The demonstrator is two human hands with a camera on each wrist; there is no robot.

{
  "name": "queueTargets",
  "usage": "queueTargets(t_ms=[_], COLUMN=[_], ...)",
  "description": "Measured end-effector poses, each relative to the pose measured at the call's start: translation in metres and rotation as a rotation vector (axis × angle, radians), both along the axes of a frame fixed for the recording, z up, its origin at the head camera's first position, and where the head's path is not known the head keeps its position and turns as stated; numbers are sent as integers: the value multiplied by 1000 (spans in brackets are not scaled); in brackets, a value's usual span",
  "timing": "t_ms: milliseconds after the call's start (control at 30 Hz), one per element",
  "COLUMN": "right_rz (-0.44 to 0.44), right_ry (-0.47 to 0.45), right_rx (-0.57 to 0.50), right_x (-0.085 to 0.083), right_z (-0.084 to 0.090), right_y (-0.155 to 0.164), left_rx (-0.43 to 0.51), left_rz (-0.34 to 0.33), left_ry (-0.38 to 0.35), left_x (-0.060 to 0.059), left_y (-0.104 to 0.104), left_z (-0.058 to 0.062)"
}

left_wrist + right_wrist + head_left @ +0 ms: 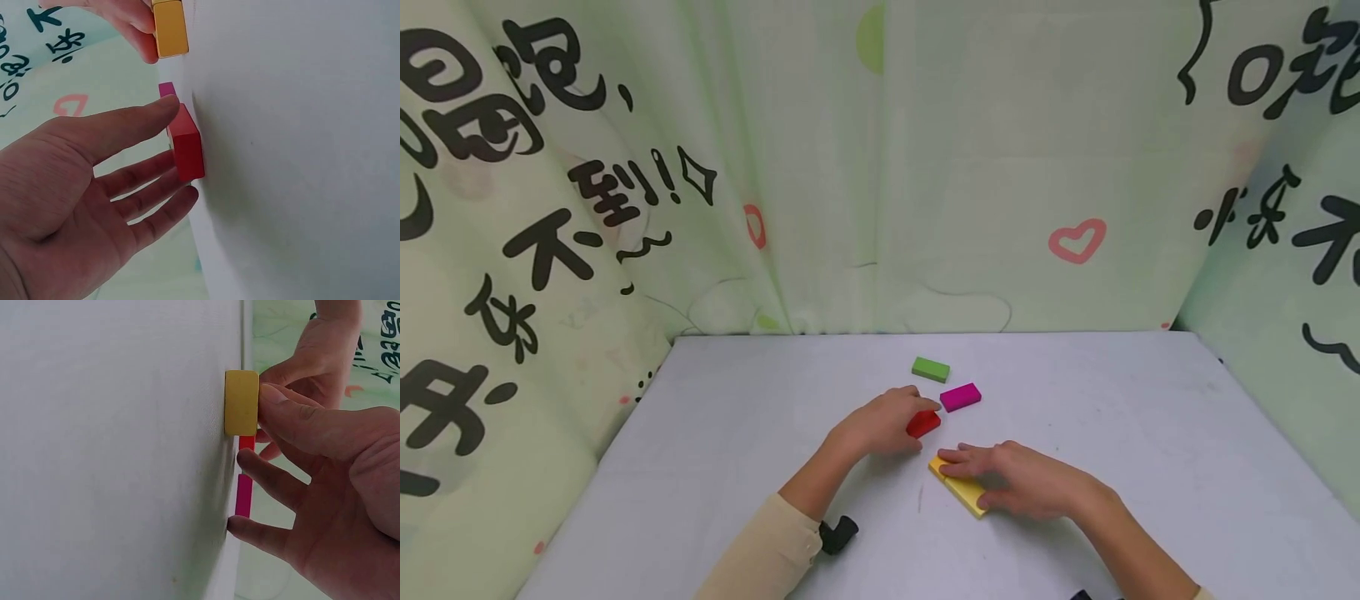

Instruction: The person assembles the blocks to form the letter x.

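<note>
My left hand [887, 421] reaches round a red block [923, 424] lying on the table, its index finger along the far edge. In the left wrist view the thumb [144, 122] stretches straight past one end of the red block [189, 147], with the other fingers spread behind it. My right hand [1030, 479] rests on a long yellow piece [964, 492], which shows a seam across it. Its fingertips lie over the far end, and the thumb touches the near end. In the right wrist view two straight fingers reach down beside the yellow piece [241, 403].
Just beyond the red block lies a magenta block [961, 397], with a green block [931, 369] farther back. The white table [737, 400] ends at a pale green curtain [970, 167] with black writing. A black strap piece [838, 534] sits at the left wrist.
</note>
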State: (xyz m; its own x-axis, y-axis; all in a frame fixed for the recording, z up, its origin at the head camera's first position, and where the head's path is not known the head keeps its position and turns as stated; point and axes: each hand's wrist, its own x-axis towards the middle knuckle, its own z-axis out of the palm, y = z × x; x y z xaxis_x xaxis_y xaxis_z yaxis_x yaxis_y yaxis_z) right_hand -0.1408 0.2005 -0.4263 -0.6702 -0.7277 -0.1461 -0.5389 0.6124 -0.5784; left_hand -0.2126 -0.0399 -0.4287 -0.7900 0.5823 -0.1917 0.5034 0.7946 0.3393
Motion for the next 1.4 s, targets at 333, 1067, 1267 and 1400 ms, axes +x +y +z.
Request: queueTargets(t_ms=[333,1067,1267,1400], right_rz=[-33,-26,-25,-31], right_ry=[-35,-49,-45,-33], right_rx=[12,-13,-7,-6], right_x=[-1,-3,-2,-1], right_z=[-2,-1,0,0], right_y=[-1,-2,-4,-3], left_rx=[-16,-18,-18,-19], left_rz=[1,10,28,25], left_ry=[5,-9,-21,-29], left_x=[-5,-9,-7,-5], left_y=[3,4,2,0], left_z=[-1,3,2,4])
